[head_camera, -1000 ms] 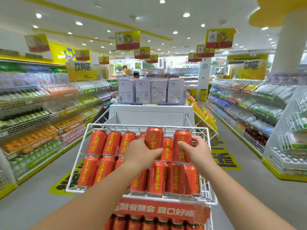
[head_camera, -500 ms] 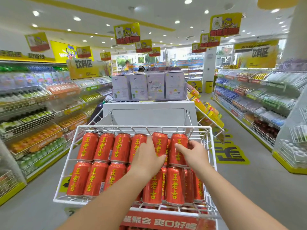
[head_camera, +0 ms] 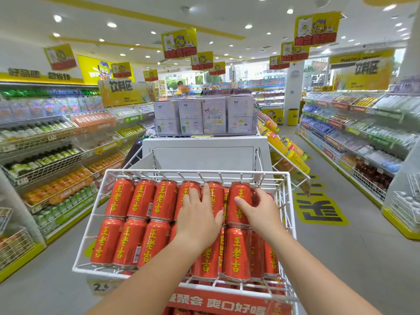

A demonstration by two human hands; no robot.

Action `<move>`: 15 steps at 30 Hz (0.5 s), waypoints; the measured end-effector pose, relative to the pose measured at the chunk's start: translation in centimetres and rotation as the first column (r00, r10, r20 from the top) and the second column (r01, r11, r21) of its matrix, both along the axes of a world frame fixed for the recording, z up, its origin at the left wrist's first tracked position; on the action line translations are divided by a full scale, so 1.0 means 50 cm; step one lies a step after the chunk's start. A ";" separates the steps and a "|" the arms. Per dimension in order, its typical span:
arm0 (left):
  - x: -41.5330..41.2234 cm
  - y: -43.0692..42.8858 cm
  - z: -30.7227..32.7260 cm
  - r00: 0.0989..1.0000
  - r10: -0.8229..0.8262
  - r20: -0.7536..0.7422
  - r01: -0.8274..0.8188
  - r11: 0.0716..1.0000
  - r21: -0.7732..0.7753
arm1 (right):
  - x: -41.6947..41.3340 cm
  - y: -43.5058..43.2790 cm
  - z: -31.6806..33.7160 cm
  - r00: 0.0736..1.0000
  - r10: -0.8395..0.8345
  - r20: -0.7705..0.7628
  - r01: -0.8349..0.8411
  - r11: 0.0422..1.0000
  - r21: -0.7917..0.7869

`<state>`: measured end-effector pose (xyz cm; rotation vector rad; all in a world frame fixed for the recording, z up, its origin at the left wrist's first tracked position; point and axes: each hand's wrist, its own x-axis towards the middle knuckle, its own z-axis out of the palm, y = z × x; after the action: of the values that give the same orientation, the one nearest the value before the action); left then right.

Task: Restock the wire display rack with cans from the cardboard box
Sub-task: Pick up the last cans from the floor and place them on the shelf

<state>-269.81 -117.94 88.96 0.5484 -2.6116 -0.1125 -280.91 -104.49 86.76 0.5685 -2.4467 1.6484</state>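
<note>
A white wire display rack point(head_camera: 195, 172) stands right in front of me, holding two rows of red cans point(head_camera: 141, 201) with yellow characters, lying side by side. My left hand point(head_camera: 200, 221) lies flat on cans in the middle of the back row, fingers apart. My right hand point(head_camera: 261, 212) wraps around the red can point(head_camera: 238, 194) near the right end of the back row, thumb across its face and fingers around its right side. More cans show on a lower tier under the rack. The cardboard box is out of view.
Behind the rack is a white display stand point(head_camera: 204, 153) topped with pale purple cartons point(head_camera: 213, 114). A side rack of yellow bottles point(head_camera: 288, 151) hangs to the right. Drink shelves point(head_camera: 45, 155) line the left aisle, more shelves point(head_camera: 354, 137) the right. A red sign point(head_camera: 218, 303) fronts the rack.
Both hands have moved forward to the back row and set their cans down into it. The left hand has flattened out. The camera has shifted closer and right.
</note>
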 end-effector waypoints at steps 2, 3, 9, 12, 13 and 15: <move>0.003 -0.006 -0.009 1.000 -0.005 0.002 0.005 1.000 -0.019 | 0.000 0.003 -0.004 1.000 -0.016 -0.024 0.017 0.999 0.049; 0.003 -0.009 -0.013 1.000 -0.003 0.007 0.003 1.000 -0.028 | 0.000 0.005 -0.005 0.999 -0.015 -0.030 0.017 0.997 0.073; -0.001 -0.008 -0.018 0.998 0.043 0.047 -0.038 0.994 -0.101 | 0.004 0.009 -0.001 0.999 -0.045 -0.026 0.048 0.988 0.144; 0.004 -0.009 -0.015 0.998 0.031 0.059 -0.025 0.995 -0.099 | 0.016 0.014 0.005 0.998 -0.045 -0.049 0.054 0.976 0.209; 0.007 -0.010 -0.015 0.998 0.026 0.065 -0.018 0.993 -0.115 | 0.021 0.017 0.005 0.996 -0.043 -0.077 0.060 0.970 0.235; 0.015 -0.016 -0.013 0.997 0.014 0.075 0.000 0.985 -0.174 | 0.032 0.028 0.005 0.988 -0.035 -0.149 0.083 0.942 0.325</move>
<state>-269.06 -118.76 88.29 0.5087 -2.6591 0.1402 -279.33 -103.08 87.03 0.6213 -2.6195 1.1360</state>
